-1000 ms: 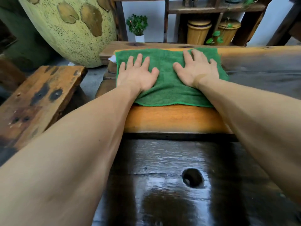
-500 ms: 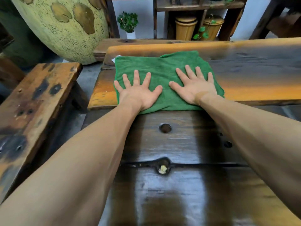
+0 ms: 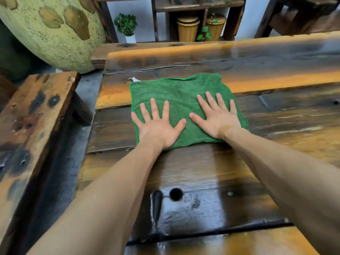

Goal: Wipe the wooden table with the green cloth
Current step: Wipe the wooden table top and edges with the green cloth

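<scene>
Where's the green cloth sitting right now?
In the head view, the green cloth lies flat near the wooden table's left end, pinned under the left hand and right hand.

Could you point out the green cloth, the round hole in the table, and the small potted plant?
Green terry cloth [image 3: 176,92]: head view, bare upper middle.
Round dark hole in the wooden table [image 3: 176,194]: head view, its centre.
Small green potted plant [image 3: 125,23]: head view, leaves.

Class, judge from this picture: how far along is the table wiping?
Done: the green cloth lies spread flat on the wooden table. In hand: the left hand and right hand press on it, palms flat, fingers spread. Left: most of the tabletop lies outside the cloth; which parts are already wiped cannot be told.
</scene>
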A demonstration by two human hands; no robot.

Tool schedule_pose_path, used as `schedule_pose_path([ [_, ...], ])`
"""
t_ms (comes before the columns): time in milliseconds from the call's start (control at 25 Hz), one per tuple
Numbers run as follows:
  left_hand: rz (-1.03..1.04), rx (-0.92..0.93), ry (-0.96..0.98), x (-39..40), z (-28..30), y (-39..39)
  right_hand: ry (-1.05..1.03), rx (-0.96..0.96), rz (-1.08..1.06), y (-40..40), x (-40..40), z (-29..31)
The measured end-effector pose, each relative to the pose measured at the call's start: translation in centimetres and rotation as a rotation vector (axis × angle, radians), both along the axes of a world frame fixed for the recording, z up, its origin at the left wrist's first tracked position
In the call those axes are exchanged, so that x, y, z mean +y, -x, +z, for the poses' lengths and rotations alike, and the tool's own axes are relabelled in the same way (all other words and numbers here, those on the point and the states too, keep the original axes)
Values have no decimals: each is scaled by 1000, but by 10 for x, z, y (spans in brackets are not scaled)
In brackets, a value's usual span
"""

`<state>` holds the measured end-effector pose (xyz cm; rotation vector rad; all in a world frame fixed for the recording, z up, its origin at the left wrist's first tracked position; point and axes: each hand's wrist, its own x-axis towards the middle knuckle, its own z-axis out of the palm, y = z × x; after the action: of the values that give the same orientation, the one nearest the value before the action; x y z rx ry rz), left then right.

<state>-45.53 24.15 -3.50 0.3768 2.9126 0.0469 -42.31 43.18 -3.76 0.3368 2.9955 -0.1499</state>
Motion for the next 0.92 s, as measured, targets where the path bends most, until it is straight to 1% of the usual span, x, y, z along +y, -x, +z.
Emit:
schedule_pose_path([
  [200, -34, -66, 3, 3, 5, -54, 27, -37, -14, -69, 0, 3],
  [480, -38, -150, 10, 7, 9, -133, 58, -150, 4, -141, 6, 11],
  [680, 2, -161, 22, 12, 10, -187, 64, -142, 47, -188, 12, 9],
  [920, 61, -224, 37, 20, 16, -247, 85, -189, 89, -242, 21, 12],
])
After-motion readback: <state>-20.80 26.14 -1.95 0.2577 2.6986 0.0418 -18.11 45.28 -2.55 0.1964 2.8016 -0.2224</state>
